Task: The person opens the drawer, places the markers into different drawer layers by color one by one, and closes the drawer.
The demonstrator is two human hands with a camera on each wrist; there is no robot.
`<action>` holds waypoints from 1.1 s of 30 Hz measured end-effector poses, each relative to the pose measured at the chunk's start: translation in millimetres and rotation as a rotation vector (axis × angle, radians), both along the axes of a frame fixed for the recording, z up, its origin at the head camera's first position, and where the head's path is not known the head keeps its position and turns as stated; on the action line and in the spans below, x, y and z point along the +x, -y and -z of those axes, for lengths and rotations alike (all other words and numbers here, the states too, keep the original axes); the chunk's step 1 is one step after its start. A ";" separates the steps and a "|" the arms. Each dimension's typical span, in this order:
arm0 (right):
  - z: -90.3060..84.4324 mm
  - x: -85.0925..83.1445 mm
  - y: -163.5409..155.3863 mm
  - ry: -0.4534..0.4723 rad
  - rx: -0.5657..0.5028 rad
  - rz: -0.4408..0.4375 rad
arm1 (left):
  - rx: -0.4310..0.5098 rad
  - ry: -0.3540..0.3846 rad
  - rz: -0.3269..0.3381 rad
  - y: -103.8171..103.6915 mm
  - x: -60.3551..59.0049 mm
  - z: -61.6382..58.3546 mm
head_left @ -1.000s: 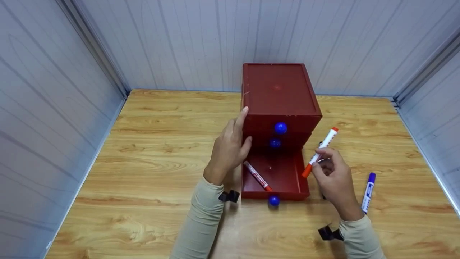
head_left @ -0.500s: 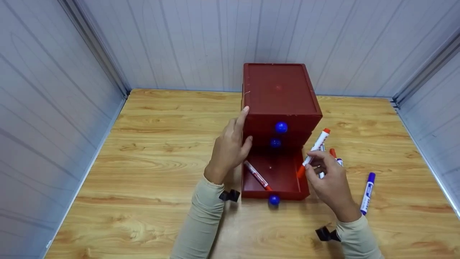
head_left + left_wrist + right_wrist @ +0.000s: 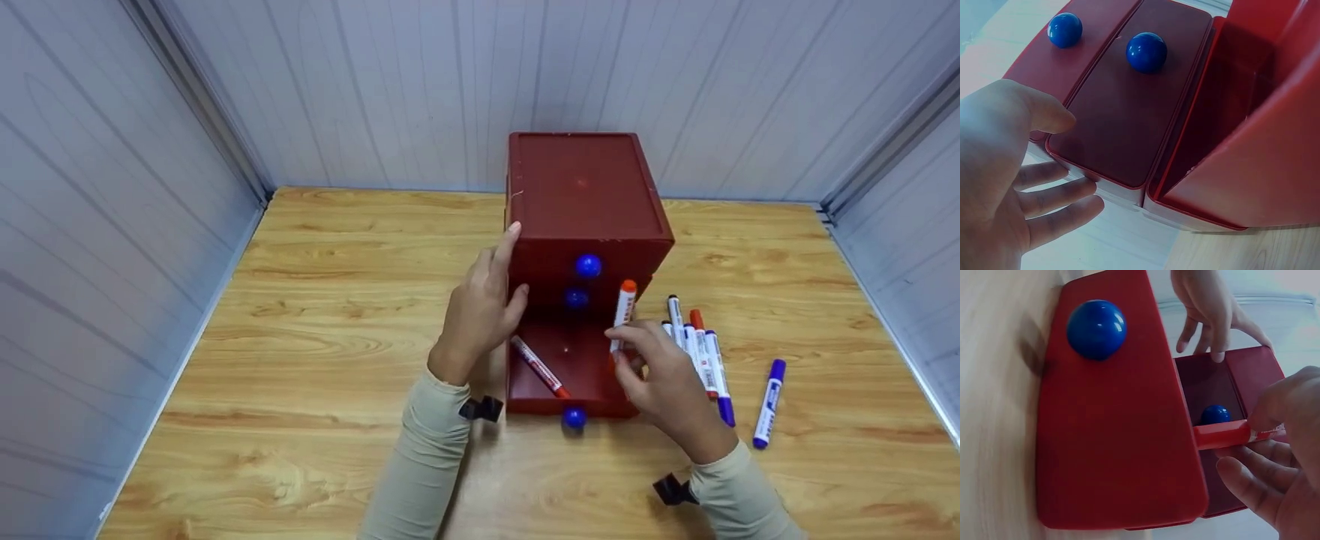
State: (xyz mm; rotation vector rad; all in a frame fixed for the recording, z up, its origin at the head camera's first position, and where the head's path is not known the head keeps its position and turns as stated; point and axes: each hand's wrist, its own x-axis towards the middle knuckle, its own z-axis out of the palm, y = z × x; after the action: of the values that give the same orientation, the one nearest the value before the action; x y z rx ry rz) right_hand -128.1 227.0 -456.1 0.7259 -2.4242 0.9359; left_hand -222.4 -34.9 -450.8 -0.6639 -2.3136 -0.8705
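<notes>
- From the head view: the red drawer cabinet [image 3: 587, 217] stood at the back of the wooden table [image 3: 300, 315], its bottom drawer [image 3: 570, 367] pulled out. One red marker [image 3: 538, 367] already lay inside it, on the left.
- The right hand [image 3: 664, 386] pinched a second, orange-capped marker [image 3: 622, 313] between thumb and fingertips, holding it near upright over the drawer's right side and not yet laid down.
- The left hand [image 3: 480, 311] lay with straight fingers flat against the cabinet's left wall, grasping nothing.
- Judged progress: one marker stowed, one in hand over the drawer. A cluster of markers [image 3: 697, 352] lay on the table just right of the drawer, and a single blue marker [image 3: 768, 403] lay farther right, so most of the work looked undone.
- From the left wrist view: the left hand [image 3: 999, 180] showed its fingers [image 3: 1058, 197] extended and relaxed beside the cabinet's corner. The two closed drawer fronts with blue knobs [image 3: 1146, 52] showed close up, with the open drawer beyond. No markers appeared here.
- From the right wrist view: the drawer's front panel and its blue knob [image 3: 1096, 329] filled the frame. The orange-capped marker [image 3: 1224, 434] crossed over the drawer's edge, gripped by the right hand [image 3: 1275, 461]. The head view could not show how low it sat against the drawer wall. The stowed marker and the table cluster were hidden here.
</notes>
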 end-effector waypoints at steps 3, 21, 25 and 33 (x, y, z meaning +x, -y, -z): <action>2.2 -1.9 1.6 -0.020 0.068 -0.023 | -0.004 -0.002 -0.004 0.4 0.2 -0.4; 9.6 -10.7 1.9 0.044 0.236 -0.059 | 0.000 -0.008 -0.001 0.6 -0.9 -2.7; 11.6 -13.0 1.9 0.043 0.246 -0.049 | -0.004 -0.009 -0.004 0.4 -3.0 -2.3; 14.5 -14.7 2.0 0.000 0.288 -0.088 | -0.004 0.002 -0.006 0.5 0.2 -0.9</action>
State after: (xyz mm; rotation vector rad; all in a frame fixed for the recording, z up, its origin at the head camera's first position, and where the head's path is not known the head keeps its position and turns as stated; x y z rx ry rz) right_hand -142.8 225.0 -470.6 0.9385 -2.5742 0.6228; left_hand -222.2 -35.4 -450.0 -0.6580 -2.3185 -0.8637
